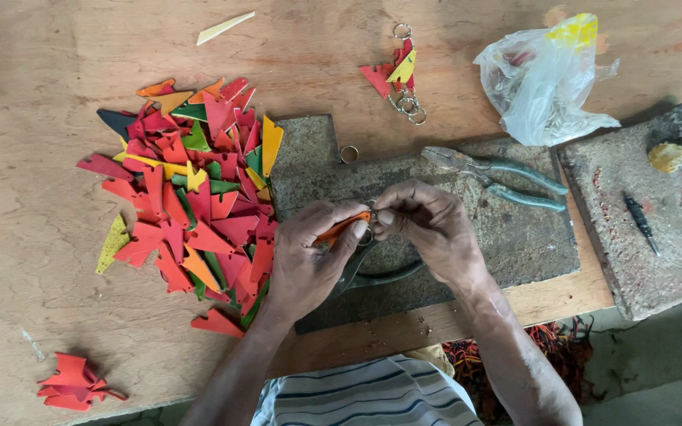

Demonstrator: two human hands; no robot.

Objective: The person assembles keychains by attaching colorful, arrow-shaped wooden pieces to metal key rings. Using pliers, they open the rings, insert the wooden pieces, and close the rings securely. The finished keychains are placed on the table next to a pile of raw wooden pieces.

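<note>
Bench: worn wooden top, dark stone slab at near edge.
Left hand: pinched shut on orange leather piece, above slab.
Right hand: fingertips closed on small metal ring, touching piece.
Left side: heap of coloured cutouts.
Far edge: plastic bag.
Slab: pliers.

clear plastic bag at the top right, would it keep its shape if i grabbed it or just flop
The plastic bag would probably flop: its film is thin and crumpled. It looks light, though the small items dimly seen inside would likely shift and sag. Lying slumped on the wooden table, it seems unlikely to roll.
</note>
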